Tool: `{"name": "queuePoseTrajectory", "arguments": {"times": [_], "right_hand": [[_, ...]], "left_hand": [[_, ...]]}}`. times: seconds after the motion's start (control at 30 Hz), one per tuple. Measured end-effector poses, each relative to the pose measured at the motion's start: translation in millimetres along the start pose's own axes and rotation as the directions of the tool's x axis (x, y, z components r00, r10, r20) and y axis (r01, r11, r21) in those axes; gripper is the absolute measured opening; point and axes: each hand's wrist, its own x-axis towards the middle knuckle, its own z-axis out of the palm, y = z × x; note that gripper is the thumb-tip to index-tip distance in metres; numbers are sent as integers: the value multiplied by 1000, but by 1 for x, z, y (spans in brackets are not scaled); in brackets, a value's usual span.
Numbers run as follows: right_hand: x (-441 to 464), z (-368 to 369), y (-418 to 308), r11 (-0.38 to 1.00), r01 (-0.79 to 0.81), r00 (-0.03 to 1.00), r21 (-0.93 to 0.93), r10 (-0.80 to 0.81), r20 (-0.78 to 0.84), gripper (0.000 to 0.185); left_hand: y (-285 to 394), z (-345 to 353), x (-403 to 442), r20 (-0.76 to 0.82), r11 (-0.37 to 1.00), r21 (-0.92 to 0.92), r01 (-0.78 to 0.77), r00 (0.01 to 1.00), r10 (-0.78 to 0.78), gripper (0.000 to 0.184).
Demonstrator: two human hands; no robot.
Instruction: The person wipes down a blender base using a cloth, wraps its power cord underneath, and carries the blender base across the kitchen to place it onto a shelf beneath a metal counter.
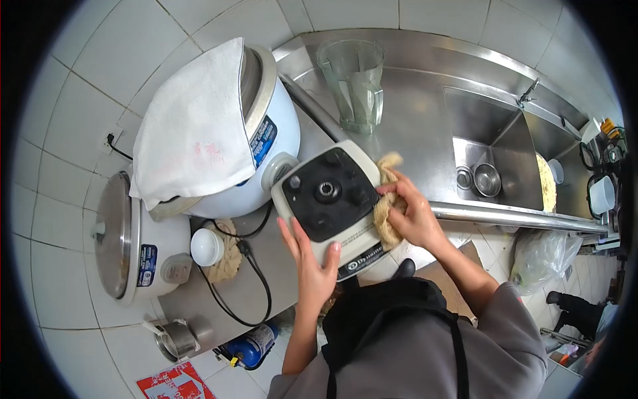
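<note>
A blender base (355, 241) with a black top and cream edges is tilted in front of me, at the edge of the steel counter. My left hand (312, 269) lies against its near left side, fingers spread on the cream rim. At its right side my right hand (413, 216) is closed round a crumpled tan cloth (385, 223), which touches the base. A clear blender jar (355, 86) stands on the steel counter (415, 113) beyond the base. The black power cord (269, 292) loops over the left counter.
Two large cookers (282, 126) (149, 233) stand at the left, the farther under a white towel (193, 120). Nearby are a white bowl (207, 247) and a metal pot (176, 340). A steel sink (475, 116) is at the right. Another person's dark-clothed leg (578, 309) shows lower right.
</note>
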Motion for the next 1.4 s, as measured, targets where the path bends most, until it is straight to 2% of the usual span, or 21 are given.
{"name": "queuePoseTrajectory", "arguments": {"times": [0.1, 0.17, 0.27, 0.33, 0.37, 0.53, 0.67, 0.73, 0.77, 0.8, 0.83, 0.87, 0.9, 0.93, 1.0, 1.03, 1.07, 1.17, 1.27, 1.33, 1.4], "right_hand": [[-15, 11, -5, 924, 168, 972, -345, -213, -97, 23], [-36, 29, -14, 748, 285, 909, -599, -410, -79, 21], [-54, 43, -32, 862, 286, 955, -419, -292, 51, 29], [-53, 52, -49, 849, 467, 884, -247, -439, 162, 36], [-41, 52, -61, 760, 579, 812, -295, -568, 131, 41], [-18, 61, -53, 627, 516, 844, -584, -490, 219, 36], [-10, 41, -74, 844, 410, 912, -345, -381, 153, 30], [22, 60, -98, 740, 545, 833, -394, -531, 155, 35], [34, 78, -89, 690, 545, 834, -475, -506, 222, 36], [41, 106, -76, 588, 528, 845, -612, -437, 309, 31], [36, 122, -98, 293, 532, 835, -794, -337, 435, 24], [32, 136, -115, 277, 509, 860, -815, -145, 488, 19], [37, 154, -102, 556, 627, 767, -546, -316, 559, 17], [40, 166, -95, 722, 670, 677, -174, -498, 542, 16], [50, 161, -96, 712, 671, 720, -205, -561, 408, 16], [54, 153, -104, 712, 668, 734, -217, -581, 353, 16], [61, 139, -122, 691, 636, 754, -343, -464, 464, 16], [76, 141, -108, 275, 689, 720, -670, -361, 593, 27], [54, 165, -66, 31, 702, 671, -711, -364, 647, 28], [27, 161, -68, 60, 779, 606, -624, -326, 725, 21], [6, 153, -71, 309, 767, 638, -563, -263, 724, 29]], "left_hand": [[1, 0, 4, -8, 999, -45, -9, 1000, 9, 81], [-2, -2, 5, 4, 999, -41, -26, 1000, 26, 80], [-9, -3, 4, 17, 997, -51, -52, 998, 53, 80], [-10, -5, 7, 12, 993, -71, -95, 995, 96, 80], [-9, -6, 5, 14, 989, -84, -118, 993, 120, 80], [-18, 0, 4, -16, 990, -70, -122, 993, 121, 83], [-18, 2, 6, -50, 980, -155, -128, 991, 122, 82], [-17, 7, 4, -138, 984, -122, -131, 984, 114, 78], [-16, 9, 3, -183, 986, -104, -134, 977, 114, 76], [-24, 12, 1, -139, 976, -175, -126, 985, 102, 72], [-36, 18, 0, -95, 962, -245, -121, 990, 100, 69], [-43, 23, 2, -56, 941, -315, -120, 993, 108, 66], [-44, 25, -8, -30, 922, -376, -89, 996, 84, 57], [-45, 25, -12, -69, 910, -407, -75, 996, 51, 57], [-49, 21, -11, -155, 885, -461, -66, 988, -7, 57], [-34, 11, -18, -174, 920, -393, 3, 982, -78, 72], [-35, 14, -19, -208, 919, -395, -5, 975, -84, 73], [-40, 16, -21, -272, 942, -334, -10, 958, -86, 79], [-65, 19, -17, -50, 916, -400, -2, 999, -19, 82], [-77, 19, -15, 209, 870, -471, 147, 976, -52, 90], [-79, 12, -21, 311, 843, -478, 246, 945, -100, 91]]}}
